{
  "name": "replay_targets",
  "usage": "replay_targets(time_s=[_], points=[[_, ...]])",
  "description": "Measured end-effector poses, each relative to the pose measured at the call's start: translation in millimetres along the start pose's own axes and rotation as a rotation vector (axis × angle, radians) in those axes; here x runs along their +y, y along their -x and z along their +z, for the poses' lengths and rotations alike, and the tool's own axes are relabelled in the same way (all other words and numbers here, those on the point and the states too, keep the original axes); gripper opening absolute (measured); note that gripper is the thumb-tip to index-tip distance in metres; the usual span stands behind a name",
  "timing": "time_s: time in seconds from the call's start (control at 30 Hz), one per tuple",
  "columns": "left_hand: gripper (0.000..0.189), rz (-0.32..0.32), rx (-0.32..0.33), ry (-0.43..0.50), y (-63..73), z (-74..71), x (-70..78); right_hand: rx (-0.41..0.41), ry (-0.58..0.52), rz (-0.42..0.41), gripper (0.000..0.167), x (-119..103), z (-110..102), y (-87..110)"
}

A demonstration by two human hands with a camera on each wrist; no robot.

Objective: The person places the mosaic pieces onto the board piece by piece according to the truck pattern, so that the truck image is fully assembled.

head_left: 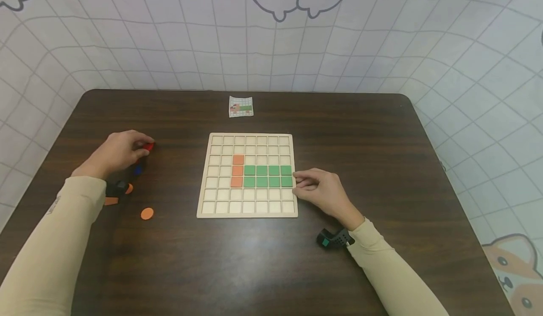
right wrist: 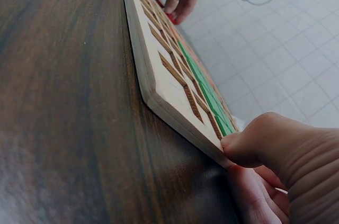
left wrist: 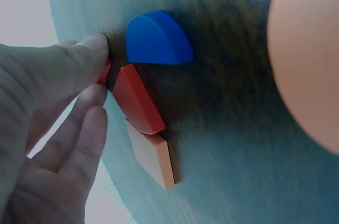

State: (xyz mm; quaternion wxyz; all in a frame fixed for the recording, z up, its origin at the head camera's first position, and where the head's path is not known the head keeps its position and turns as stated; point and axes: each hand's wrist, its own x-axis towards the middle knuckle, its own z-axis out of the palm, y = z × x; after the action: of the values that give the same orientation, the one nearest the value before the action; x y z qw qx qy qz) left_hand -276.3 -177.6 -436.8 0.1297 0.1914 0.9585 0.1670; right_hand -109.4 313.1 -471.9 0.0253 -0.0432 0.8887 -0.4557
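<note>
At the left of the table my left hand (head_left: pixel 119 151) pinches a small red piece (left wrist: pixel 105 70) between thumb and fingertips, which mostly hide it. Close beside the fingers in the left wrist view are a flat red piece (left wrist: pixel 139 99), a blue piece with a curved side (left wrist: pixel 156 38) and an orange piece (left wrist: pixel 151 152). My right hand (head_left: pixel 320 189) holds the right edge of the wooden grid board (head_left: pixel 250 214), thumb on the rim and fingers against the side. Green square tiles (head_left: pixel 262 170) fill two rows of cells, with a column of orange tiles (head_left: pixel 237 170) to their left.
A small printed card (head_left: pixel 241 107) with a coloured grid pattern lies behind the board. Toward the front left is an orange round piece (head_left: pixel 147 214); another orange piece (head_left: pixel 111 201) shows beside the left wrist. White grid-patterned cloth (head_left: pixel 271 47) stands behind the dark table.
</note>
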Motion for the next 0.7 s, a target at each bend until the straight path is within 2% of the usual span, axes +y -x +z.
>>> replay_targets(time_s=[0.27, 0.47, 0.7], points=[[0.038, -0.008, 0.006, 0.033, 0.5, 0.0, 1.0, 0.001, -0.001, 0.003, 0.036, -0.2, 0.7, 0.1], [0.033, 0.001, 0.026, 0.023, 1.5, -0.3, 0.8, 0.003, 0.004, 0.007, 0.036, 0.5, 1.8, -0.5], [0.027, -0.019, 0.02, 0.038, 3.6, -6.5, 2.8, 0.002, 0.003, 0.003, 0.035, 0.0, 0.9, 0.1]])
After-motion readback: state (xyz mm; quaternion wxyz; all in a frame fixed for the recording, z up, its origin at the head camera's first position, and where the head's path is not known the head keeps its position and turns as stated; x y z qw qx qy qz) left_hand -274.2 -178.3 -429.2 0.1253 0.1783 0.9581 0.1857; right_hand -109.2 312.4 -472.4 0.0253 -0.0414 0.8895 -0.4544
